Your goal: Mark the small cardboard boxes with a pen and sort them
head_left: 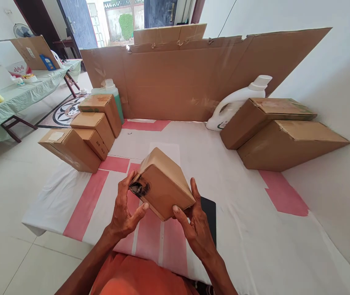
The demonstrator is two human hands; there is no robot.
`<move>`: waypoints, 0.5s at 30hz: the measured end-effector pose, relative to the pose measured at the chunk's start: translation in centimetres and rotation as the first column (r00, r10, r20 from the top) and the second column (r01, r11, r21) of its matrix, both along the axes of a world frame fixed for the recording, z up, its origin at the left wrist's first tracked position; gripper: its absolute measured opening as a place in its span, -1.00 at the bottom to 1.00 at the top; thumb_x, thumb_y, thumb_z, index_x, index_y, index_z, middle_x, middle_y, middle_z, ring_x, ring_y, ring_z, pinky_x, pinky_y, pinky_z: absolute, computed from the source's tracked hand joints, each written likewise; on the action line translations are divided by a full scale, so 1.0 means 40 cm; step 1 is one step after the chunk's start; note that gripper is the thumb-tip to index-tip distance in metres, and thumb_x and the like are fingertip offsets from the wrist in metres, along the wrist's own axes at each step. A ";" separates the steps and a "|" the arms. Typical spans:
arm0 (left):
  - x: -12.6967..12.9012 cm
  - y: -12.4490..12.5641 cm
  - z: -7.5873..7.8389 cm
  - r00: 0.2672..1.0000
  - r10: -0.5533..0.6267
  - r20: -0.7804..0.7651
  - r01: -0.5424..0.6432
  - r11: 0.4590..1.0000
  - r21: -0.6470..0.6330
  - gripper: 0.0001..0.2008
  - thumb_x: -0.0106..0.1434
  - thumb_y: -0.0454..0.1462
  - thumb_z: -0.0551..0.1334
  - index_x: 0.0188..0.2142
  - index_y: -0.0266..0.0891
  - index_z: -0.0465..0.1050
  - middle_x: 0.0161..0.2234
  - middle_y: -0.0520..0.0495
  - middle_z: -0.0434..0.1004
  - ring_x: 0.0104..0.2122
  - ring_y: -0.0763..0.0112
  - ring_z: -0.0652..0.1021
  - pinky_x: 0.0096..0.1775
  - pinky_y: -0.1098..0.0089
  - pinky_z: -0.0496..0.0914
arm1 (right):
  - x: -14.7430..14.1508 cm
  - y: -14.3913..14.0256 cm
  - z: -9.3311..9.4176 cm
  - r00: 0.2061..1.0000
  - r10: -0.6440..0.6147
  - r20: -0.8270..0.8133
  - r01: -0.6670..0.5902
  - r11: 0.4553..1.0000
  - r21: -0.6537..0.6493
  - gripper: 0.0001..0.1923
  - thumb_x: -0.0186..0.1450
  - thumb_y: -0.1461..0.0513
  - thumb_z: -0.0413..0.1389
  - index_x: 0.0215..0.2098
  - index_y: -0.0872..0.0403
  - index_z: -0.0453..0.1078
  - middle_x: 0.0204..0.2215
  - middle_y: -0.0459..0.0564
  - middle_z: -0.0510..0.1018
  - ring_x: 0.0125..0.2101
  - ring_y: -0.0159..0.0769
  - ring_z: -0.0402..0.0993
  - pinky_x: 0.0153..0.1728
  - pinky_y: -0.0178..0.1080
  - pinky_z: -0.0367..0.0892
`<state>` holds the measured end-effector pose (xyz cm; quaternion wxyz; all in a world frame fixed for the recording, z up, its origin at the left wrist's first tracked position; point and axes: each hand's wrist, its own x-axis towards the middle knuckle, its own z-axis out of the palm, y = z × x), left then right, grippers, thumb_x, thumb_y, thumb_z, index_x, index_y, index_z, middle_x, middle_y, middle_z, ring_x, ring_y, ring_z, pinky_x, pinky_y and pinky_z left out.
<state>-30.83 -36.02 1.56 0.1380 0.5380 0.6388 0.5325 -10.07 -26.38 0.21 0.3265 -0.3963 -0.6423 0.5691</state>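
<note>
**Squarely between both hands: one small box, tilted, held off the sheet**

Right now I hold the small cardboard box (161, 183) in front of my chest, lifted clear of the white-and-pink sheet (248, 229). My left hand (125, 209) grips its near-left corner, thumb hooked under the near edge and fingers up the left side beside a dark smudge. My right hand (195, 219) clasps the near-right corner, fingertips pressing the near face. Both hands are equally close; neither leads. The box sits tilted, its long axis running from near-right to far-left, its top face sloping away from me.

Under my right hand lies a dark flat object (210, 213), half hidden, so I cannot tell what it is. The box's underside and far face are out of sight. To the far left stands a stack of boxes (85, 131), well apart; to the far right, two larger cartons (282, 135) lean beside a white jug (236, 102), in front of a cardboard sheet (187, 78).
</note>
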 end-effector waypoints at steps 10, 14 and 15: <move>0.035 0.081 0.090 0.980 -0.068 -0.189 0.086 0.992 0.088 -0.30 0.39 -0.01 0.26 0.42 -0.15 0.15 0.31 -0.35 0.36 0.22 -0.05 0.43 0.11 0.03 0.42 | 0.066 -0.066 -0.017 0.996 -0.007 -0.089 -0.024 0.941 -0.339 -0.27 0.36 -0.22 0.14 0.27 0.06 0.29 -0.27 0.06 0.62 -0.42 -0.11 0.61 -0.44 -0.11 0.56; 0.032 0.078 0.099 0.979 -0.163 -0.120 0.169 0.985 0.038 -0.43 0.40 -0.05 0.24 0.33 -0.14 0.26 0.33 -0.30 0.34 0.31 -0.04 0.37 0.25 -0.04 0.33 | 0.108 -0.058 0.014 0.988 0.121 0.094 -0.103 0.978 -0.180 -0.38 0.32 -0.21 0.19 0.12 0.02 0.44 -0.17 0.12 0.65 -0.21 -0.03 0.64 -0.29 -0.11 0.58; 0.034 0.072 0.102 0.978 -0.179 -0.112 0.183 0.983 0.032 -0.45 0.40 -0.08 0.24 0.31 -0.14 0.27 0.33 -0.29 0.35 0.32 -0.03 0.37 0.27 -0.05 0.31 | 0.112 -0.050 0.027 0.989 0.082 0.122 -0.067 0.990 -0.126 -0.39 0.33 -0.21 0.17 0.14 0.00 0.44 -0.07 0.16 0.64 -0.11 0.00 0.62 -0.22 -0.09 0.59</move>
